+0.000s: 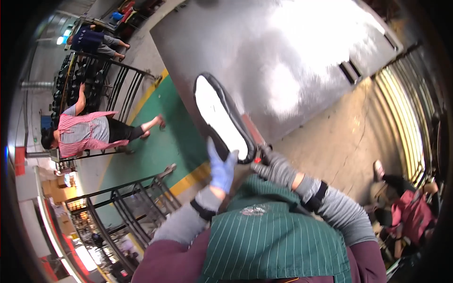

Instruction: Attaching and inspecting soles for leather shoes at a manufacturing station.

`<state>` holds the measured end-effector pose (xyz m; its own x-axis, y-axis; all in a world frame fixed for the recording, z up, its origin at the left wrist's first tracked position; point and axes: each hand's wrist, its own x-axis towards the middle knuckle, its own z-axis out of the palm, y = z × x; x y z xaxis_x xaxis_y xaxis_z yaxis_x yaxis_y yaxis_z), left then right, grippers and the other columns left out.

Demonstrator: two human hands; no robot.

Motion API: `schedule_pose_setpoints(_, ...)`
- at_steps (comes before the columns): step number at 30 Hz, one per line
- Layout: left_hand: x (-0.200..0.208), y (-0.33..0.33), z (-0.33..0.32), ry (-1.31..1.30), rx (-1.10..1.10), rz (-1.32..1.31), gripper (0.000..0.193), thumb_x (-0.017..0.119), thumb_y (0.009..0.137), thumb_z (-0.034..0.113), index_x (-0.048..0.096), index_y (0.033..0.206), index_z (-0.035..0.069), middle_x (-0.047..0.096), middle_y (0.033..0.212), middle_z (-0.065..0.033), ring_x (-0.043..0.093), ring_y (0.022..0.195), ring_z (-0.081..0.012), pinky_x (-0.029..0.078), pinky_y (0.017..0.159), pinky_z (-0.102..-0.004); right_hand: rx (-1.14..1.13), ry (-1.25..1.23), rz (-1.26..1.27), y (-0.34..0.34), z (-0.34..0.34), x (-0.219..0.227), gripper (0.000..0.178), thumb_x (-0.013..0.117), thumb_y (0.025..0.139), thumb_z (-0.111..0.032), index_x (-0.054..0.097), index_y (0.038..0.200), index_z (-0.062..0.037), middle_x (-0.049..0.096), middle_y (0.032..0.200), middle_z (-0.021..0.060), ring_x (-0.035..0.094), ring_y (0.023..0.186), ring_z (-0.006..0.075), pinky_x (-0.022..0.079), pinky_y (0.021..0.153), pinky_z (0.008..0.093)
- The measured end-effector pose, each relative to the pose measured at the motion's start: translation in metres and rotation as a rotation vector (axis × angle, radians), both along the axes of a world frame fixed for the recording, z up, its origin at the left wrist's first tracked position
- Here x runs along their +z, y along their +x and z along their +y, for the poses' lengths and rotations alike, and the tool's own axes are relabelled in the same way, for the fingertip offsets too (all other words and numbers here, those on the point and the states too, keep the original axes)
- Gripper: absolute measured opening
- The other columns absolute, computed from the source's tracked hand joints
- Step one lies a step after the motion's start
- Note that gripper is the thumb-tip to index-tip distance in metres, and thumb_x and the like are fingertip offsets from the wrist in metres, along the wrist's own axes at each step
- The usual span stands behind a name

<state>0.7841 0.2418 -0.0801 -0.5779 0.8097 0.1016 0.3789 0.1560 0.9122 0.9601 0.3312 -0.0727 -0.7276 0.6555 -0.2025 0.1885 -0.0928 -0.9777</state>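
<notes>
A black shoe upper (227, 105) lies sole side up, its long white insole board (218, 115) facing me. My left hand (221, 166), in a blue glove, grips its near end, with the thumb over the white board. Close beside that end, my right hand (277, 168) wears a grey glove, its fingers closed around a slim tool (257, 161) with a red part. Most of this tool is hidden by the fingers, so its kind is unclear. The shoe is held over the near edge of a shiny metal table (245, 42).
Black metal racks (130, 203) stand at the left. One person (89, 132) in a red-checked apron works at a loaded rack; another person (89, 40) is farther back. A person in red (413, 212) sits at the right. Green floor (155, 127) has yellow edging.
</notes>
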Motion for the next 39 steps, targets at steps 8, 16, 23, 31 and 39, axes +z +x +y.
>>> schedule_pose_setpoints(8, -0.032, 0.029, 0.155, -0.021, -0.031, -0.835, 0.037, 0.071, 0.08, 0.014, 0.056, 0.112, 0.004, 0.065, 0.092, -0.0078, 0.064, 0.078, -0.0164, 0.055, 0.071, -0.0282, 0.272, -0.007, 0.005, -0.006, 0.142, -0.075, 0.075, 0.06, 0.088, -0.015, 0.013, 0.143, 0.0005, 0.061, 0.107, 0.0162, 0.06, 0.096, 0.0192, 0.048, 0.084, 0.0328)
schedule_pose_setpoints(16, -0.022, -0.093, 0.395, -0.443, -0.369, -0.612, 0.043, 0.067, 0.082, 0.031, 0.059, 0.112, 0.002, 0.065, 0.095, -0.0067, 0.062, 0.078, -0.0145, 0.051, 0.071, -0.0277, -0.105, -0.105, 0.135, 0.022, 0.238, -0.114, 0.063, 0.056, 0.09, -0.008, 0.02, 0.142, -0.0046, 0.061, 0.103, 0.0138, 0.061, 0.087, 0.0167, 0.052, 0.077, 0.0293)
schedule_pose_setpoints(23, -0.052, -0.086, 0.617, 0.158, -0.471, -0.744, 0.043, 0.07, 0.081, 0.023, 0.053, 0.116, 0.004, 0.062, 0.102, -0.0076, 0.059, 0.091, -0.0173, 0.051, 0.073, -0.031, -0.361, -0.305, 0.042, 0.038, 0.238, -0.145, 0.054, 0.056, 0.087, -0.001, 0.033, 0.136, -0.005, 0.059, 0.097, 0.0072, 0.056, 0.076, 0.0099, 0.049, 0.068, 0.0246)
schedule_pose_setpoints(31, -0.128, -0.032, 0.465, -0.259, -0.607, -0.662, 0.066, 0.062, 0.086, 0.017, 0.027, 0.139, -0.003, 0.043, 0.133, -0.022, 0.052, 0.115, -0.0283, 0.046, 0.095, -0.0338, -0.505, -0.161, -0.13, 0.11, 0.207, -0.158, 0.045, 0.059, 0.087, -0.005, 0.043, 0.13, -0.0053, 0.061, 0.094, 0.0068, 0.057, 0.077, 0.0116, 0.049, 0.07, 0.0255)
schedule_pose_setpoints(39, -0.13, -0.105, 0.232, -0.039, 0.018, -0.522, 0.03, 0.056, 0.09, 0.018, 0.052, 0.116, 0.003, 0.062, 0.091, -0.0121, 0.064, 0.073, -0.0191, 0.055, 0.064, -0.0295, -0.572, -0.298, -0.119, 0.19, 0.122, -0.166, 0.044, 0.059, 0.089, -0.012, 0.042, 0.129, -0.0013, 0.061, 0.095, 0.0098, 0.059, 0.075, 0.0142, 0.051, 0.065, 0.0273)
